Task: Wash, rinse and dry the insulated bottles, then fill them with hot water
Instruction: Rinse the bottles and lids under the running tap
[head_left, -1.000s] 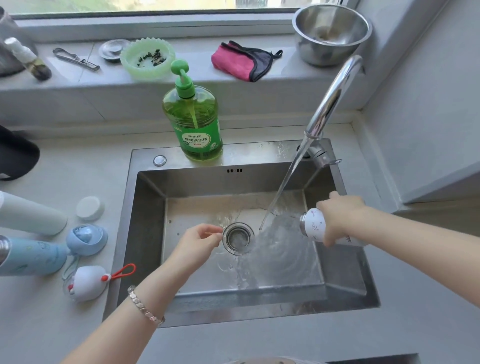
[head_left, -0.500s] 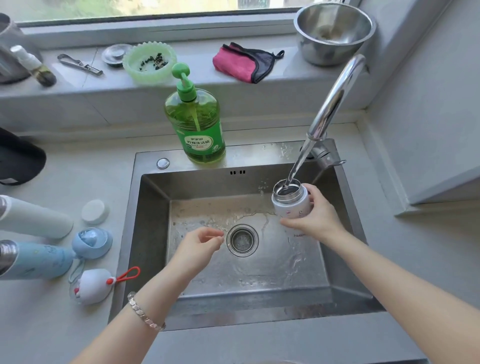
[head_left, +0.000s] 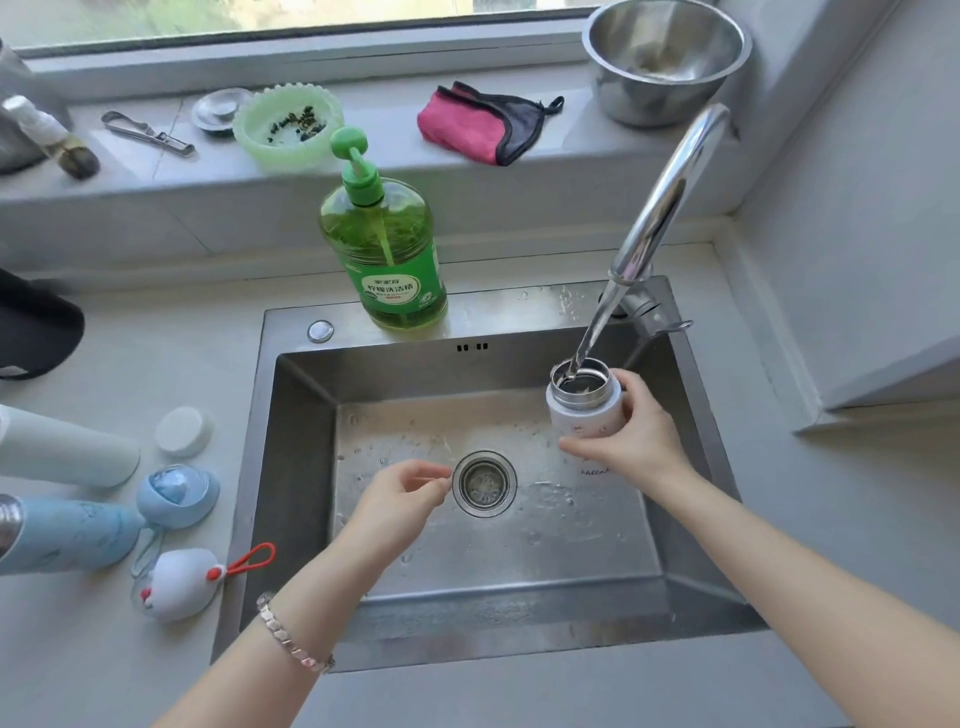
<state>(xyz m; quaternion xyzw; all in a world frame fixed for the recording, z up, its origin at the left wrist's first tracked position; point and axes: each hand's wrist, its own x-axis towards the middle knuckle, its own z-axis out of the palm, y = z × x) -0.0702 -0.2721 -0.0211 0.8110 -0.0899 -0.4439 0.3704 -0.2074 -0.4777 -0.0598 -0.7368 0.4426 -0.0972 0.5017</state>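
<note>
The white insulated bottle stood upright and uncapped over the back right part of the steel sink, its open steel mouth right under the tap. My right hand gripped it from the right side, fingers and thumb wrapped round the white body below the metal neck. A thin stream of water ran from the curved chrome faucet straight into the mouth.

My left hand, a metal bracelet on its wrist, hung over the wet sink floor just left of the drain strainer. Its fingers were loosely curled, thumb and forefinger close together, and I could make out nothing in them.

A green dish soap bottle with a pump stood on the sink's back rim. On the counter to the left lay a light blue bottle and a pale bottle on their sides. Near them were a blue lid, a round white cap and a white lid with a red loop. On the windowsill sat a pink cloth, a steel bowl and a green dish.
</note>
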